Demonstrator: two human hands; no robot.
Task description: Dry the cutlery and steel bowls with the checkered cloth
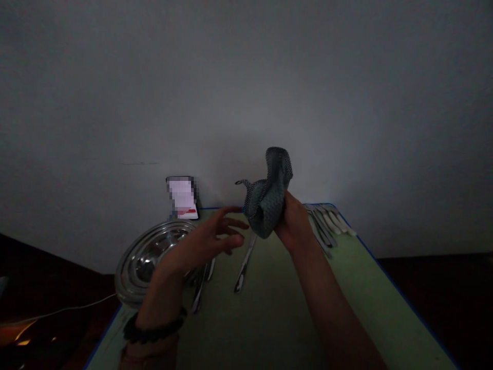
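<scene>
My right hand grips a grey-green cleaning cloth with a dark woven edge and a small hanging loop, bunched up above the table. To the left of the cloth, my left hand is open, its fingers spread and pointing at it, and nothing shows in its grasp. Below the cloth is a slim metal piece of cutlery; its upper end is hidden behind the cloth, so I cannot tell its kind. More cutlery lies beneath my left hand, partly covered by it.
A round shiny metal basin stands at the table's left side. Behind it a phone with a lit screen leans on the wall. Several utensils, some white-handled, lie at the back right of the green table. A white cable runs at the left.
</scene>
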